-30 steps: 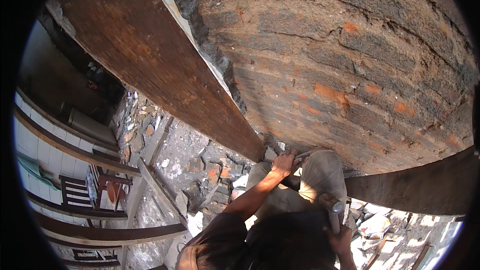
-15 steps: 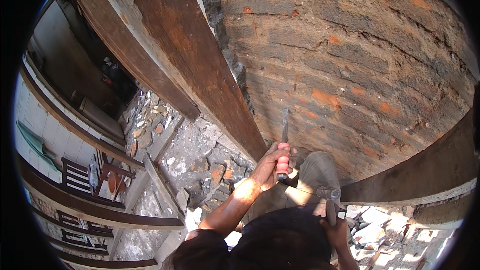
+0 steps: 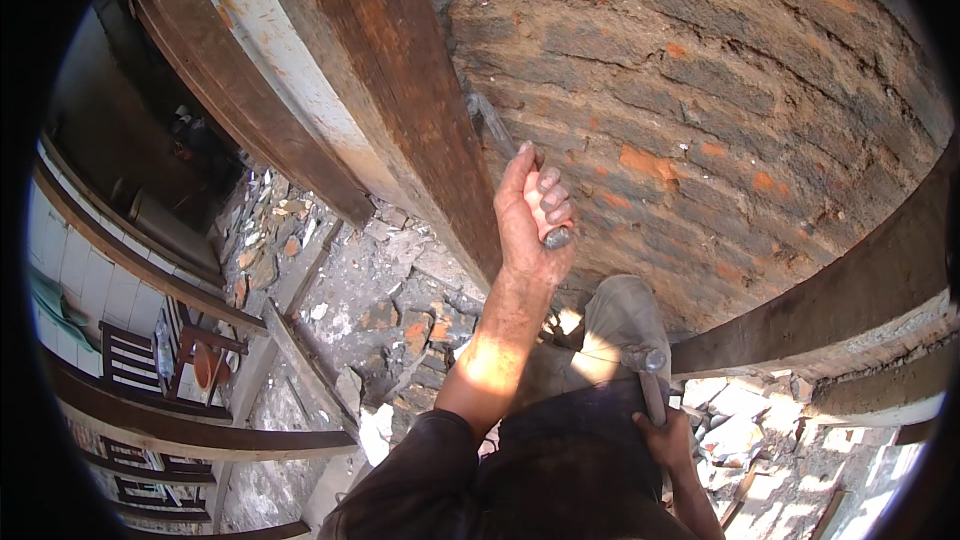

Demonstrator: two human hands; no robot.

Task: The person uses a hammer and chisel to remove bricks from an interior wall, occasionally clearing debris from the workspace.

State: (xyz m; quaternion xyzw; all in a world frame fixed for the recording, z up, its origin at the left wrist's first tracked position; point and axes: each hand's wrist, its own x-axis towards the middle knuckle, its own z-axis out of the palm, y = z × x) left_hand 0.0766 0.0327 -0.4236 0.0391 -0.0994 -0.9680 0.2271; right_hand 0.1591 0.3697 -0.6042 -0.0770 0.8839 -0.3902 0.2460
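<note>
My left hand (image 3: 528,225) is closed round the pink-handled chisel (image 3: 490,122), its steel blade slanting up and to the left. The blade's tip lies at the seam between the brown wooden post (image 3: 405,90) and the rough brick wall (image 3: 690,130); whether it touches cannot be told. The metal butt of the handle shows below my fingers. Lower right, my right hand (image 3: 667,437) grips a hammer (image 3: 655,398) by its handle. The hammer's metal head points up, in front of my trouser leg.
Broken bricks and rubble (image 3: 430,330) litter the floor at left, with more debris (image 3: 730,420) at lower right. A curved-looking timber (image 3: 800,320) runs along the wall's right side. Wooden racks or chairs (image 3: 130,355) and an orange-brown pot (image 3: 208,365) stand far left.
My left hand has moved up and forward with the chisel, from near my knee to the seam beside the post. The right hand still holds the hammer low, its head slightly higher in view.
</note>
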